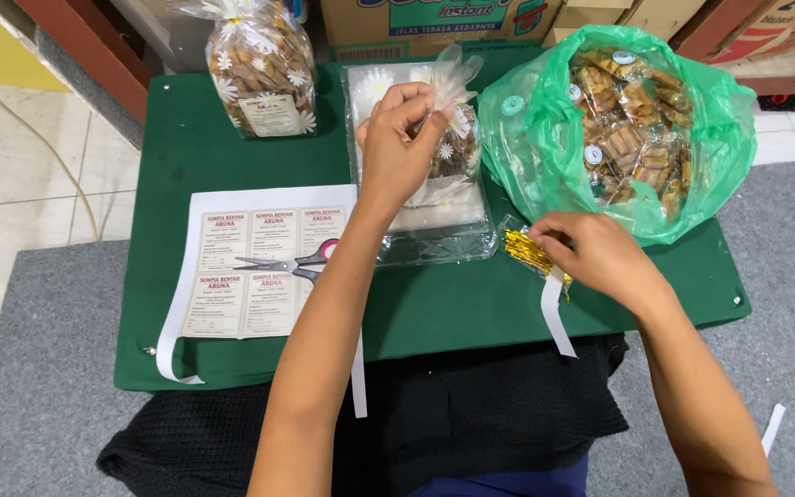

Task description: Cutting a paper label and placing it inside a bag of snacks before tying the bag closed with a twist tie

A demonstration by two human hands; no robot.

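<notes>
My left hand [400, 147] pinches the gathered neck of a small clear daisy-printed bag of brown snacks [454, 147], holding it upright over a stack of flat clear bags [434, 221]. My right hand [593, 253] rests on a packet of gold twist ties [528, 250] at the right of the green table [434, 308], its fingers closed on the packet's end. A white paper strip [556, 322] hangs beneath that hand.
A filled, tied daisy bag [262, 69] stands at the back left. A green plastic bag [545, 152] holds several small snack packs. A sheet of printed labels [259, 271] with scissors [292, 264] lies at the front left. Cardboard boxes [434, 18] stand behind.
</notes>
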